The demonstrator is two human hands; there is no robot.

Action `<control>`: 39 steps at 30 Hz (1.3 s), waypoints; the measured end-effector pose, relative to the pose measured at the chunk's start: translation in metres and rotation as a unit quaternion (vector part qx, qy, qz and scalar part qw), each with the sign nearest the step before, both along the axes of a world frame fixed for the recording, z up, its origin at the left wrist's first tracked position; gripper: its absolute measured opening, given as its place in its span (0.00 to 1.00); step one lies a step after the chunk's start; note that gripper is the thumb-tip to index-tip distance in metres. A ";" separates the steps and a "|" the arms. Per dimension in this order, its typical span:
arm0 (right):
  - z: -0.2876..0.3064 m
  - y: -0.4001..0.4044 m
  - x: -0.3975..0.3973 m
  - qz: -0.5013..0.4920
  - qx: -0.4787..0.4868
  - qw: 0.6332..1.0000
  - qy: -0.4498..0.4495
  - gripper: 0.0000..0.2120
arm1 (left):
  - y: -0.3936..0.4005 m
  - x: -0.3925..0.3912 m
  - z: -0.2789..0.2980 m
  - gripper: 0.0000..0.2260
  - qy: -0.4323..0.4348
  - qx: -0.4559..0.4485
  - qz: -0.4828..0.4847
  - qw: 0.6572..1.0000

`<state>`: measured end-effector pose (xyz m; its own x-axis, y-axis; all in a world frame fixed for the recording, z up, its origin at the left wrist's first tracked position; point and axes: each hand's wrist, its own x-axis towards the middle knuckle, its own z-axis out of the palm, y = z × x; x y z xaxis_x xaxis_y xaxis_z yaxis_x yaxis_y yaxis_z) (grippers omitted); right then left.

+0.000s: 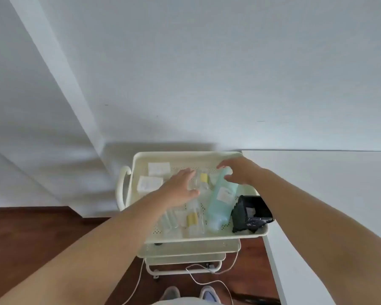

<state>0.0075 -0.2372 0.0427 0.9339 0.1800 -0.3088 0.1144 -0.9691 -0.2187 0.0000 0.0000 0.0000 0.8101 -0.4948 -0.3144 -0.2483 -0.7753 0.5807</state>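
Top tray of a cream trolley (141, 159), set against the wall. At its left, two white packets (150, 183) lie flat. The left hand (180, 188) is spread open, fingers relaxed, over clear sachets with yellow parts (192, 219); contact not determinable. Centre-right, a pale blue-green bottle (220, 201) lies on its side in the tray. The right hand (240, 172) is at the bottle's far end, fingers and thumb curved either side; blur prevents confirming a grip. A black box (249, 211) sits in the tray's right corner.
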 end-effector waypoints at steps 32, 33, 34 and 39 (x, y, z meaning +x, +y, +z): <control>-0.040 -0.056 0.014 0.094 0.028 0.994 0.040 0.24 | -0.067 -0.051 -0.005 0.44 0.028 0.015 0.120 0.992; -0.040 -0.061 0.012 0.087 0.044 0.995 0.025 0.25 | -0.064 -0.046 0.006 0.42 0.022 0.002 0.139 0.990; -0.039 -0.064 0.010 0.079 0.063 0.995 0.012 0.27 | -0.063 -0.040 0.017 0.40 0.015 -0.011 0.159 0.987; -0.039 -0.064 0.009 0.024 0.166 0.983 -0.076 0.40 | -0.080 -0.004 0.061 0.24 -0.045 -0.069 0.190 0.978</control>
